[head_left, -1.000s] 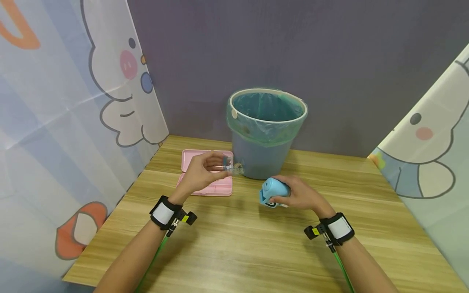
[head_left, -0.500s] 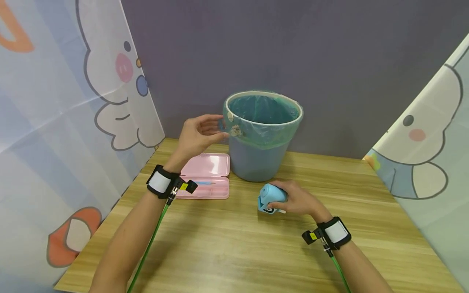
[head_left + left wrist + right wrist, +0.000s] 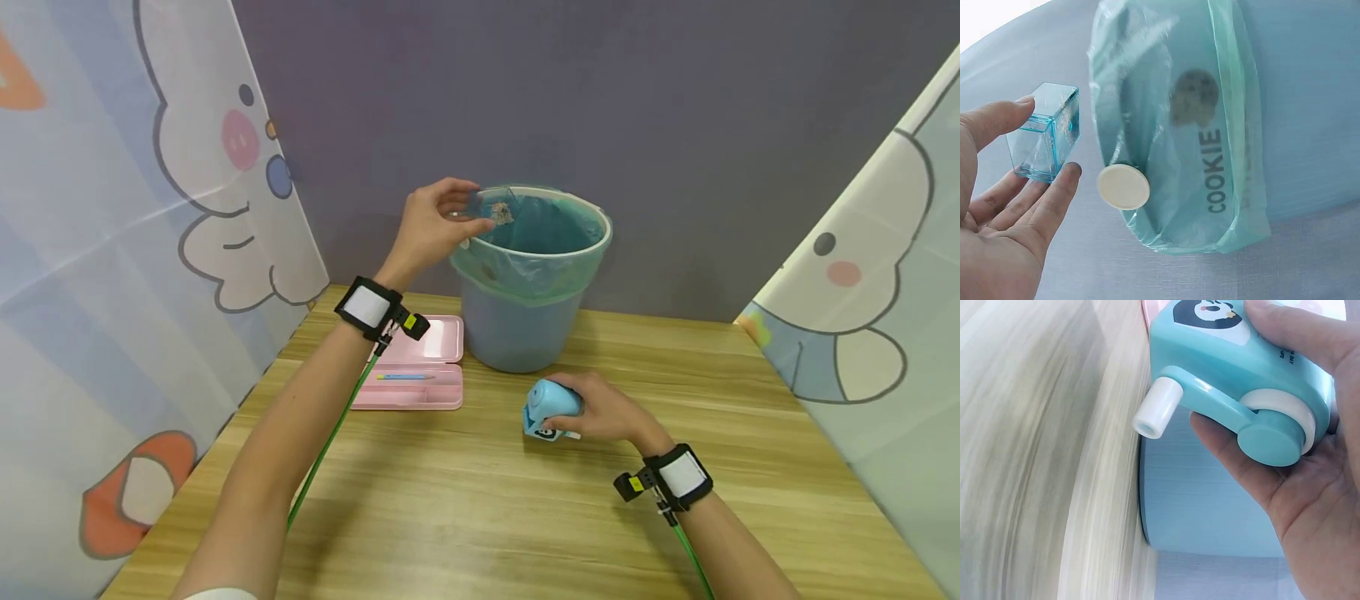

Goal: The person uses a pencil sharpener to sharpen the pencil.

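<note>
My left hand [image 3: 438,221] pinches a clear blue shavings drawer [image 3: 1044,134] between thumb and fingers, at the left rim of the trash bin [image 3: 517,325]. A clump of pencil shavings [image 3: 501,214] shows in the drawer in the head view. A thin green bag [image 3: 1179,125] lines the bin and folds over its rim. Low over the table, my right hand [image 3: 607,408] grips a light blue crank pencil sharpener [image 3: 1235,356] with a panda picture. Its crank handle [image 3: 1210,403] with a white knob points away from the palm.
An open pink pencil case [image 3: 408,400] lies left of the bin, with a blue pencil [image 3: 405,377] in it. The wooden table [image 3: 480,517] meets a grey wall [image 3: 675,167] behind. Printed cartoon curtains [image 3: 90,275] hang at both sides.
My left hand has risen from over the pencil case to the bin's rim, carrying the drawer, which uncovers the pencil. The right hand stays nearly in place with the sharpener.
</note>
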